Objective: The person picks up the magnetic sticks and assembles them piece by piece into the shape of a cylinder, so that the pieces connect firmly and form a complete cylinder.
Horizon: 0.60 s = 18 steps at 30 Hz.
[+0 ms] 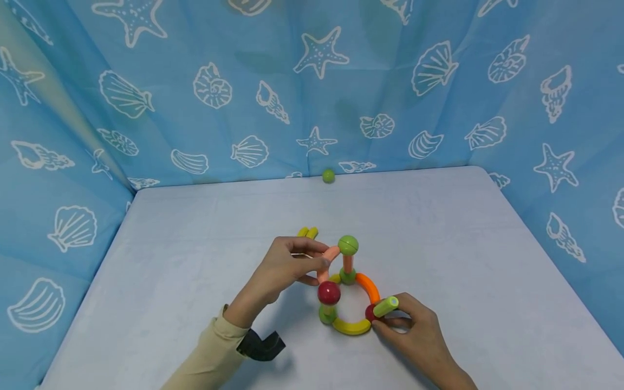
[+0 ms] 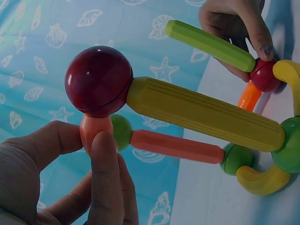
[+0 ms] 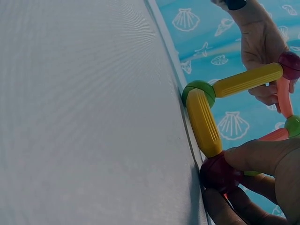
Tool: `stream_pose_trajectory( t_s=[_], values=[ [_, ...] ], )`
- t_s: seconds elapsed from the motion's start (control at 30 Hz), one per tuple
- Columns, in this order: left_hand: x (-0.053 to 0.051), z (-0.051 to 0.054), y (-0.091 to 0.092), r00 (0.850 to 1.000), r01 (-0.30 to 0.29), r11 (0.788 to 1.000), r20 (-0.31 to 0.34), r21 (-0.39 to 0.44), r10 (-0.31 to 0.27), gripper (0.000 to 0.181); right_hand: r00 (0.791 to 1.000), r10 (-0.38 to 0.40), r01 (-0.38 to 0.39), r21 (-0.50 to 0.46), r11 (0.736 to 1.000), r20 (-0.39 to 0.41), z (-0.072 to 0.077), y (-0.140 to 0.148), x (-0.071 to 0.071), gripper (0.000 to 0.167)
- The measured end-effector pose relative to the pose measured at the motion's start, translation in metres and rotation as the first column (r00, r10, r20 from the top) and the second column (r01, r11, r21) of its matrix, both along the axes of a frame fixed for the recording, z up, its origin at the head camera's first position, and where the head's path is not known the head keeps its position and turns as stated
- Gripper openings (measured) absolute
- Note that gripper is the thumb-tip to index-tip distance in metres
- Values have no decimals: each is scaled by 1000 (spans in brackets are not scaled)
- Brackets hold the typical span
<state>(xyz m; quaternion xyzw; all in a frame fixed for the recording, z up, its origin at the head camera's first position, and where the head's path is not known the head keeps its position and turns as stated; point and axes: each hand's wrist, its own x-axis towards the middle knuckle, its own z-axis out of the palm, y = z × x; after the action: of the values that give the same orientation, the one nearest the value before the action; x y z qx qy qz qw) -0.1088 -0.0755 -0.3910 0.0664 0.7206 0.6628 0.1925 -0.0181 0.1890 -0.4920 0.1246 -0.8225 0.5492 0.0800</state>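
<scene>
My left hand [image 1: 285, 268] pinches a curved salmon rod [image 2: 91, 129] between thumb and fingers. One end of the rod meets an upper red ball [image 1: 329, 293], on top of an upright yellow rod [image 2: 206, 115]. Its other end is at the upper green ball [image 1: 348, 245], which tops an upright salmon rod [image 1: 348, 264]. Below lies a ring with curved orange [image 1: 369, 287] and yellow [image 1: 352, 327] rods joined by balls. My right hand [image 1: 421, 330] pinches the ring's lower red ball [image 3: 220, 173], from which a light green rod [image 1: 386, 306] stands up.
Two yellow pieces [image 1: 307, 233] lie on the table just beyond my left hand. A loose green ball [image 1: 329, 176] is at the table's back edge. The white tabletop [image 1: 195, 281] meets a blue seashell-patterned curtain [image 1: 273, 49] behind.
</scene>
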Motion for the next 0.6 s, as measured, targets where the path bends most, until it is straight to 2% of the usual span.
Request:
stream_pose_trajectory(
  t_s=[0.27, 0.4, 0.5, 0.6],
  values=[
    [10, -15, -1, 998, -52, 992, -21, 117, 55, 25, 1000, 3, -3, 4, 1000, 9, 1, 1, 1, 39],
    [19, -29, -6, 998, -61, 988, -23, 140, 65, 25, 1000, 10, -10, -9, 1000, -2, 2, 1, 1, 39],
    [26, -43, -11, 998, -28, 998, -60, 57, 31, 26, 1000, 16, -16, -15, 1000, -4, 2, 0, 1, 38],
    [35, -56, -14, 987, 20, 993, -154, -115, -38, 30, 1000, 11, -11, -11, 1000, 4, 2, 0, 1, 38]
  ],
)
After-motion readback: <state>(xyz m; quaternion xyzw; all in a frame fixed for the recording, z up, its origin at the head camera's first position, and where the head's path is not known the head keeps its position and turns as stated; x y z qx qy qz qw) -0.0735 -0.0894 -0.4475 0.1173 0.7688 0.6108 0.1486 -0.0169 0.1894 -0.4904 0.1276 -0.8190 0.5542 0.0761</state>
